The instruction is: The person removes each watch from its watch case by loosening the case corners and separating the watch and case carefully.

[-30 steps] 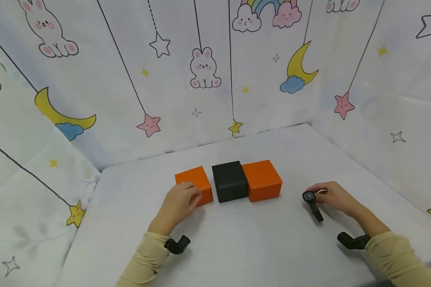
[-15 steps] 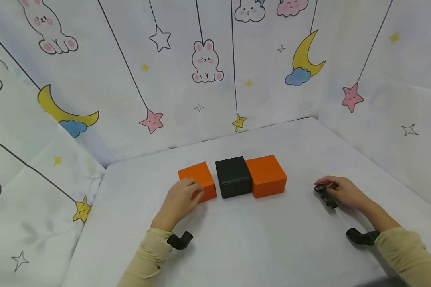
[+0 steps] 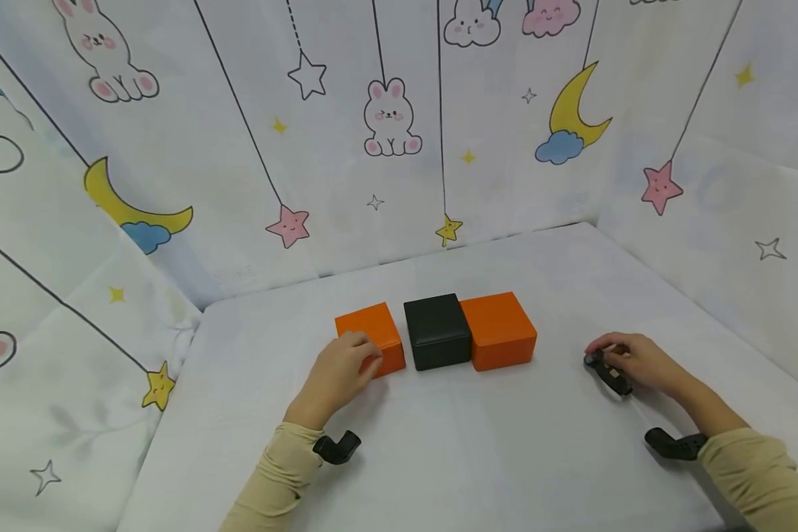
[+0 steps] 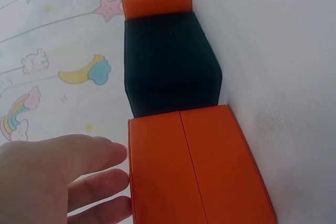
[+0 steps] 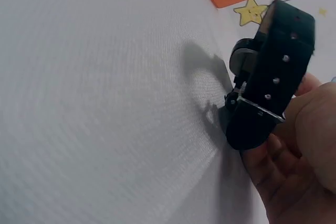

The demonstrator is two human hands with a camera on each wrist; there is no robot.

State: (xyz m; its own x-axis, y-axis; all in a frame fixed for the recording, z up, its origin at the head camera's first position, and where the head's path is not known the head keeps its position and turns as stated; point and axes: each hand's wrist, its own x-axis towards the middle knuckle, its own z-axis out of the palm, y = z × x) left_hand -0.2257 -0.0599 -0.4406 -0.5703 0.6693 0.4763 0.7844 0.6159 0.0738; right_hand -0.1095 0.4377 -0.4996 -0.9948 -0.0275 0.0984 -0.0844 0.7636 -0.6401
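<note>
Row: left orange box (image 3: 375,325), black box (image 3: 437,331), right orange box (image 3: 499,331) | my left hand (image 3: 332,377) relaxed at the first, holding nothing | my right hand (image 3: 648,366) pinching watch (image 3: 610,375), right of boxes | likely handling the watch; next calls for steady pinch

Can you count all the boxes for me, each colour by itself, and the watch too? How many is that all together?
Orange boxes: 2
Black box: 1
Black watch, in the right hand: 1
Total: 4
</note>
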